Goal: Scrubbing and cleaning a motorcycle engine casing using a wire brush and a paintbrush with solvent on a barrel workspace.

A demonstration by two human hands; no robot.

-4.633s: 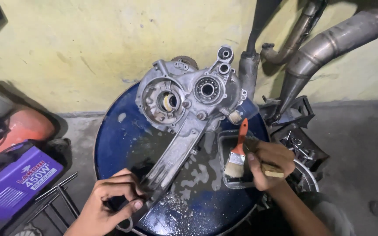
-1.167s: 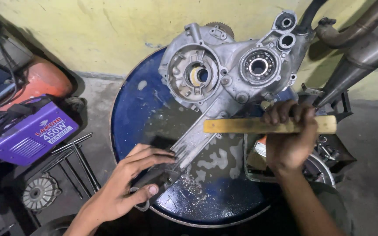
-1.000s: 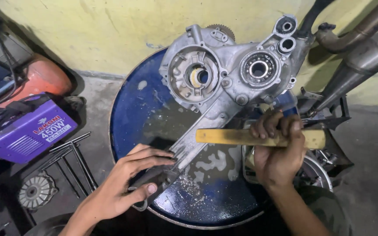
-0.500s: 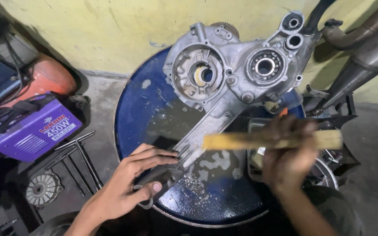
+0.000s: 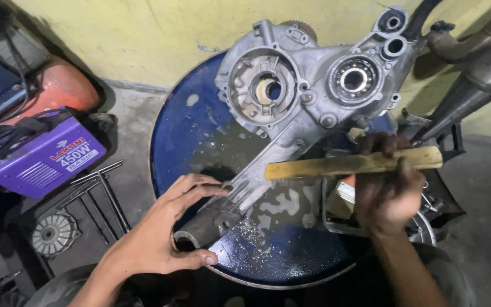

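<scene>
While the left hand (image 5: 157, 241) grips the dark tube-shaped end of the grey metal engine case (image 5: 291, 108), thumb below and fingers curled over it, the case lies slanted across the blue drum (image 5: 183, 136) that serves as worktop, its broad end with two round openings pointing up toward the wall. The right hand (image 5: 387, 190) is closed around a flat yellowish wooden stick (image 5: 353, 164), held level just above the narrow arm of the case, its left tip over the wet middle of the drum top. Compared with four and a half seconds back, the orange-handled brush that this hand held is gone from its grip and the stick has taken its place; over the last second the stick has kept almost the same level pose while the left hand has stayed on the tube end. Under the right hand sits a dark metal tray (image 5: 336, 210), with something orange and white showing in it. The drum top is wet, with grit and pale flecks near its front edge. On the grey concrete floor to the left lie a purple box-shaped machine (image 5: 41, 159), an orange one (image 5: 63, 88) behind it, thin metal rods (image 5: 100, 187) and a small toothed disc (image 5: 52, 233). Grey exhaust pipes (image 5: 478, 62) lean against the yellow wall (image 5: 143, 34) at the right.
</scene>
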